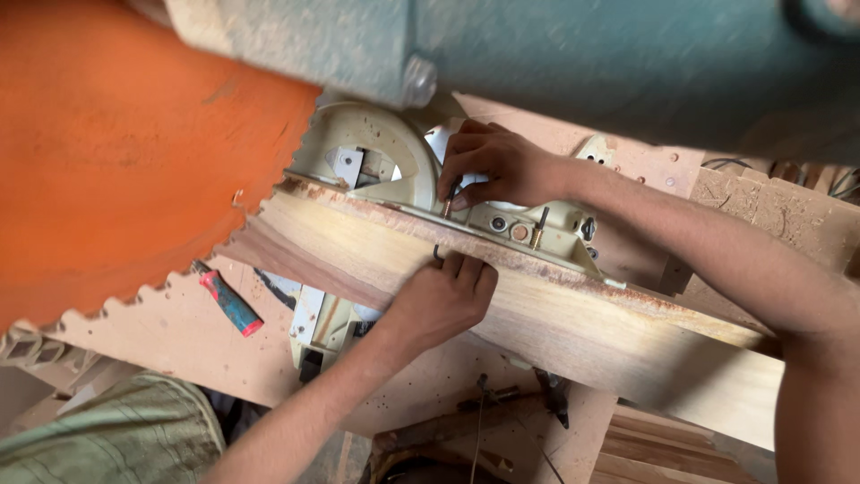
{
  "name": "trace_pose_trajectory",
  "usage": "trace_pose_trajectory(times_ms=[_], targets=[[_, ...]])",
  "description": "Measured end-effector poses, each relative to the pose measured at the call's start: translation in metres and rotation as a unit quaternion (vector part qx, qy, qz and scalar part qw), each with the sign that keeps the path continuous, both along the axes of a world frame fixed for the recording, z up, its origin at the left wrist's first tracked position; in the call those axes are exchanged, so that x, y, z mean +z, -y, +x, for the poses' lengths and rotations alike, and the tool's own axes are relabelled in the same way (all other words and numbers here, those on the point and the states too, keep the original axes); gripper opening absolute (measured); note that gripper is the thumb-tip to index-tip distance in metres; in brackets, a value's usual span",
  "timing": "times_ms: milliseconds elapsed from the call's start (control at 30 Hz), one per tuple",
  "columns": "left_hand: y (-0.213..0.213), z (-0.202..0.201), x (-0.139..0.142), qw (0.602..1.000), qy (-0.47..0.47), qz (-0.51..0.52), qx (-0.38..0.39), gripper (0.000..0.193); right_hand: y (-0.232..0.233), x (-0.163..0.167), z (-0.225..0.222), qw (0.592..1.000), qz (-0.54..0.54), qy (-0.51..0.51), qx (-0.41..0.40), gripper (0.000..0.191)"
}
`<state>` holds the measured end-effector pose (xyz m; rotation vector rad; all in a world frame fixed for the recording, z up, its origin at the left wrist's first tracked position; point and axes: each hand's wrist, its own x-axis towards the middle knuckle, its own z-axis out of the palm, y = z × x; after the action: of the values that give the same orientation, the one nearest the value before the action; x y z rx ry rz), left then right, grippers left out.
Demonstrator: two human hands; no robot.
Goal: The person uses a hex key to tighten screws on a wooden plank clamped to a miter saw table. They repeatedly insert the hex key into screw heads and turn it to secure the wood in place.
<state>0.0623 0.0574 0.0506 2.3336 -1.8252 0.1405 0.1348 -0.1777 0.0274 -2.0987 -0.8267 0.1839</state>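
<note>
1. Your left hand is curled shut against the near edge of the plank, fingers on a small dark hook.
2. Your right hand pinches a brass bolt on the pale green saw base.
3. The plank runs between your hands: long, light wood, with a rusty-brown far edge.
4. The red-handled tool lies left of your left hand.

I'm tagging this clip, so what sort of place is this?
Most likely a woodworking shop. A long wooden plank lies over a cream circular saw mounted on a dusty plywood bench, and both hands work at its fittings. A red-and-teal-handled screwdriver lies nearby.
</note>
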Motion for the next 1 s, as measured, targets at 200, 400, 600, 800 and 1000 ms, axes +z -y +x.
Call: trace_pose_trajectory(times_ms=[200, 400, 600, 800, 1000], targets=[[-0.014, -0.004, 0.002, 0.993, 0.047, -0.073, -0.076, 0.013, 0.021, 0.025, -0.010, 0.996, 0.001, -0.078, -0.044, 0.044], [-0.038, -0.002, 0.006, 0.862, -0.345, -0.312, 0.202, 0.007, 0.028, 0.107, -0.100, 0.949, -0.201, 0.066, -0.234, 0.031], [-0.036, 0.000, -0.007, 0.576, -0.607, -0.450, 0.312, 0.005, -0.102, 0.088, -0.174, 0.810, 0.113, -0.206, -0.538, 0.023], [-0.035, 0.002, -0.023, 0.549, -0.617, -0.464, 0.320, 0.006, -0.173, 0.026, -0.133, 0.683, 0.311, -0.292, -0.592, 0.026], [-0.044, 0.015, -0.017, 0.568, -0.629, -0.412, 0.335, 0.008, -0.166, 0.027, -0.121, 0.632, 0.357, -0.294, -0.622, 0.025]])
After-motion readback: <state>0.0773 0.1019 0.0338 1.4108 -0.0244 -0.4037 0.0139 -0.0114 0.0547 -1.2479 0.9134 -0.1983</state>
